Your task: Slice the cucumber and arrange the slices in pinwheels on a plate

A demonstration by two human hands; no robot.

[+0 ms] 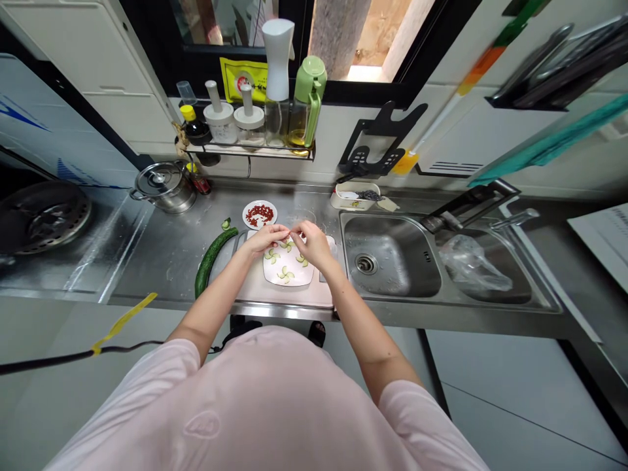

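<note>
Both left hand (265, 239) and right hand (311, 243) over far side of plate (271, 274): fingertips close, can't tell what's held | likely laying green slices (285, 275) | next: needs gentle fingers

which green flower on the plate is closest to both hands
The far flower, just below where the left hand and right hand come together; the left flower, right flower and near flower lie farther off.

Steel countertop (161, 258) | directly carried: lidded pot (173, 195); yellow-capped bottle (201, 183); cucumber (210, 260); white dish (260, 224); cutting board (294, 297)
</note>
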